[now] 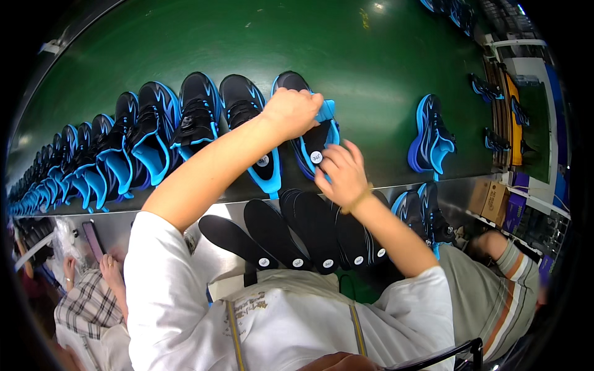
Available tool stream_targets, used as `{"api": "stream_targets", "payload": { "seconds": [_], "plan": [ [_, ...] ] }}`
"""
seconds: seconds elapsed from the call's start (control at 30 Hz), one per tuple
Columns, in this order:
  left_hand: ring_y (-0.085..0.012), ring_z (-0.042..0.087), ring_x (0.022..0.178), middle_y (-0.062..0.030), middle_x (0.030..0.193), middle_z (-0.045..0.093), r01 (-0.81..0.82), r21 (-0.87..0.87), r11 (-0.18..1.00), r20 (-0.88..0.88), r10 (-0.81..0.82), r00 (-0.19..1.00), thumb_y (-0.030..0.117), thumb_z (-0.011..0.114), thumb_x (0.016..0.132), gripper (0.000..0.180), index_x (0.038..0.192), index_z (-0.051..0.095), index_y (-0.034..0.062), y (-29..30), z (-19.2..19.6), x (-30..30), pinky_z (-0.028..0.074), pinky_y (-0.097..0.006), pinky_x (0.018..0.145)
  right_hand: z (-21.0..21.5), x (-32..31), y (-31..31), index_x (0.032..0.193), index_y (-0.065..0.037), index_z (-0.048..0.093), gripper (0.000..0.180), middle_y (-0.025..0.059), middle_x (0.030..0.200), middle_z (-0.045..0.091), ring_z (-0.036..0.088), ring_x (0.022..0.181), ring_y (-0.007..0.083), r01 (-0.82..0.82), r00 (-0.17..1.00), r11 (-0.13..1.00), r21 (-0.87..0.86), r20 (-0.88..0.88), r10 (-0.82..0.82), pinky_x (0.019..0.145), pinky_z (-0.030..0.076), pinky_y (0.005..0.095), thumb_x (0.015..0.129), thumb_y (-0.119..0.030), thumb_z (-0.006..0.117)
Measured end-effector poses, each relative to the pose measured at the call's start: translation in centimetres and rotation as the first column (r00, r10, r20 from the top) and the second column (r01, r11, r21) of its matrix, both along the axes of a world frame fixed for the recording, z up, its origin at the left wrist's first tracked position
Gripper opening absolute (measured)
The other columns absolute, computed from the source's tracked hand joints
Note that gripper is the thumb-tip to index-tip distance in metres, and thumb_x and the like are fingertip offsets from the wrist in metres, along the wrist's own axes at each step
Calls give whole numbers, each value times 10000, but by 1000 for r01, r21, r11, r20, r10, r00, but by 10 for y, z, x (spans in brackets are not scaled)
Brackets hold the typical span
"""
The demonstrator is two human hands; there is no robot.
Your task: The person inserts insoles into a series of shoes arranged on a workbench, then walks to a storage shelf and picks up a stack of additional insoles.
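A black and blue sports shoe (301, 157) lies on the green table, toe away from me. My left hand (292, 114) is closed on its light-blue tongue and pulls it back. Inside the shoe is a black insole with a round white sticker (317, 157) at the heel. My right hand (344, 173) is at the shoe's heel, fingers apart and partly bent, the fingertips by the collar and sticker. To the left stands another shoe (240, 99) with a stickered insole inside it.
Several matching shoes (154, 111) line the green table (297, 37) leftward; one shoe (426, 133) stands apart at the right. Loose black insoles (309, 226) fan out at the near edge. People sit on both sides; cardboard boxes (490, 199) and a rack are at the right.
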State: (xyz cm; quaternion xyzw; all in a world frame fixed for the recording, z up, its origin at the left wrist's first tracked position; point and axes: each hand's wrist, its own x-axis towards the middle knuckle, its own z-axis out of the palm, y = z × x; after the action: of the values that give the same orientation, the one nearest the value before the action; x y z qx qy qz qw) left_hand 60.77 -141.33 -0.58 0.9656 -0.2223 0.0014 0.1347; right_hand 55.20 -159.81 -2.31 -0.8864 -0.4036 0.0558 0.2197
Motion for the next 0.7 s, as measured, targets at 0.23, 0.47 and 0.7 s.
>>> {"api": "stream_targets", "payload": {
  "seconds": [0.23,0.47,0.7],
  "plan": [
    [-184,511,561,-46,647,480,173,299,938,161,-228,960,154,478,668,122,753,461,69,-23,21,-38,367,-296,501,-9,-64,-37,805,8,555,184,130,950,490,448,938,326,226,972,942,248,12,-236,777,394,377,664,-86,628],
    [-267,557,670,-114,738,535,222,139,965,-140,-203,969,114,451,704,100,779,484,57,4,-3,10,435,-380,601,20,6,-77,937,-5,530,269,168,1018,486,477,950,299,290,956,928,235,-36,-290,808,386,367,687,-85,592],
    [-292,580,660,-143,741,570,157,50,986,-342,-131,931,88,493,664,123,763,528,25,-2,22,5,468,-396,532,-83,80,-318,1105,-28,470,514,152,1036,519,475,955,241,884,442,463,57,-419,-793,863,340,335,722,-341,609]
  ]
}}
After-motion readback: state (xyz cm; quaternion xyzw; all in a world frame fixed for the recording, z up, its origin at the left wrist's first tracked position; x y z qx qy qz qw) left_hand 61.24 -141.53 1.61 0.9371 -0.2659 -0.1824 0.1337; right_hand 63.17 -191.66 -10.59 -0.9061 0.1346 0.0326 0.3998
